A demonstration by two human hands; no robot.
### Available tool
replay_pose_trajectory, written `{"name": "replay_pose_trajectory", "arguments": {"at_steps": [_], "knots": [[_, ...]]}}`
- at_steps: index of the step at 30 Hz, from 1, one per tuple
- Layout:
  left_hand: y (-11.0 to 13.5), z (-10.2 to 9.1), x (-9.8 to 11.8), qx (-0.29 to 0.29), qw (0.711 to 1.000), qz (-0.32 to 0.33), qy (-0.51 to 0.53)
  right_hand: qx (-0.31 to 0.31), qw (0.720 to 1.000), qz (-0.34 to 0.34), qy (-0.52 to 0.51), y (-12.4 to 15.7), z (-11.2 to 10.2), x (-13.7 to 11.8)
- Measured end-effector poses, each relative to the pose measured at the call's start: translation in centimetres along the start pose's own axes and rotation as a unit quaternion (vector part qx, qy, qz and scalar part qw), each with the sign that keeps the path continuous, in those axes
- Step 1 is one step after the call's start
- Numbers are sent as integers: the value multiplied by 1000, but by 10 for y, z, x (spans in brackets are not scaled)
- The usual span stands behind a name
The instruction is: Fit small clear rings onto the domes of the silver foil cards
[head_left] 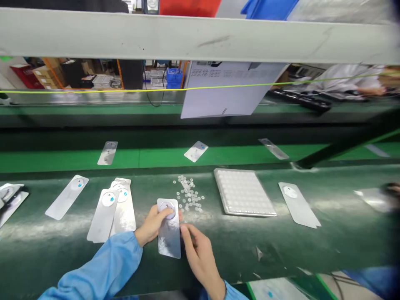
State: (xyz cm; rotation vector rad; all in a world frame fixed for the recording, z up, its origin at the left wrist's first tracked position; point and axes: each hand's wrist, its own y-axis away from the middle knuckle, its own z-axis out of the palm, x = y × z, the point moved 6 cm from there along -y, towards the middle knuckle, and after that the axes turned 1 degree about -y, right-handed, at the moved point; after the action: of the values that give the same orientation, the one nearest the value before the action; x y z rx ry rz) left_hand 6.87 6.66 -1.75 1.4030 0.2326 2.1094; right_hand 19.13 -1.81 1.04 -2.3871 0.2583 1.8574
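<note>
My left hand (153, 225) grips a silvery rectangular plate (169, 241) with rounded corners, the thumb lying over a white round piece (167, 207) near its top. Close to the plate's right edge is my right hand (200, 252), its fingers curled and thumb and forefinger near each other; anything between them is hidden. Just beyond both hands lies a scatter of small translucent rings (189, 191). To the left, several similar plates (101, 216) overlap in a pile, with white discs and blue dots at their tops.
A white gridded tray (243, 192) rests right of the rings. A single plate (67, 198) lies further left, and more plates (298, 204) lie at right. Others sit on the green strip (153, 156) behind. A dark slanted post (340, 141) stands at right. Another person's hand (395, 189) blurs at the right edge.
</note>
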Motion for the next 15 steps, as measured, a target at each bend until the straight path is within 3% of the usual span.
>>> {"name": "replay_pose_trajectory", "arguments": {"at_steps": [2, 4, 8, 15], "knots": [[-2, -3, -4, -3, 1000, 3, -13, 77, 996, -44, 31, 1, -14, -11], [-1, -5, -4, -4, 999, 25, -44, 106, 986, -108, 69, 1, -18, -22], [7, -4, -1, 1, 993, 68, -93, 62, 967, -207, 137, -5, -3, -28], [13, -5, -7, -5, 992, 57, -112, 63, 955, -222, 185, -14, 5, -9]]}}
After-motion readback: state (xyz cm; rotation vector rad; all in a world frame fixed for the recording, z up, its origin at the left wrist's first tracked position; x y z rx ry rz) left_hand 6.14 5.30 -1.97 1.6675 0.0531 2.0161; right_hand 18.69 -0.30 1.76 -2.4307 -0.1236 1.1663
